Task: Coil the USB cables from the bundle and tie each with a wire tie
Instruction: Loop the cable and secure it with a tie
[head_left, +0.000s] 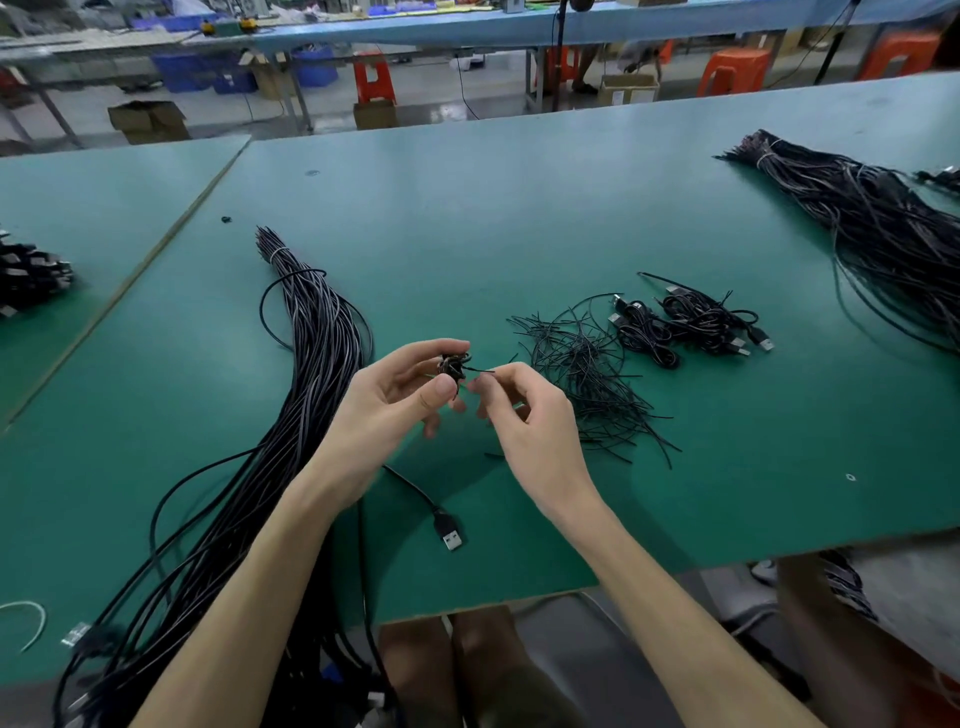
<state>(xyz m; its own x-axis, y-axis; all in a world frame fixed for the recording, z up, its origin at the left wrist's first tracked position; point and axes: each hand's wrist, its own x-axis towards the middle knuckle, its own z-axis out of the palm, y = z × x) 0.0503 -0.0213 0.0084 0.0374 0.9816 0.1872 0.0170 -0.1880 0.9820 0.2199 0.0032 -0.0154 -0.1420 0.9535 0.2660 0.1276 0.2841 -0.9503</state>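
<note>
Lying nearest, lower centre of frame: a USB plug (451, 536) flat on the green surface (675, 493). Its lead runs up under the left wrist; cannot tell whether it belongs to the coil in hand.

Just above, mid-frame, both hands are raised off the surface and almost touching.
- Left hand (395, 400): fingers and thumb curled round a small black coil (451, 366), clamped on it.
- Right hand (530, 426): thumb and forefinger pinched together on the free end of a wire tie (480, 370) that sticks out from the coil. The other fingers are loosely curled.

Judgement: this is the tying step, with the coil formed, the tie on it and the ends being worked. How far the twist has got is too small to tell. The next move calls for the left grip to stop the loops springing open while the right twists the tie snug. After that, set the coil with the finished ones and draw a fresh cable.

Left of the hands: the bundle (317, 364), running from the lower left corner up to a pale band near its top. Many cables are not yet coiled.

Right of the hands, near: a heap of loose ties (587, 364). Just beyond it: the finished coils (691, 322), only a few.

Upper right, well apart: a second bundle (883, 223).
</note>
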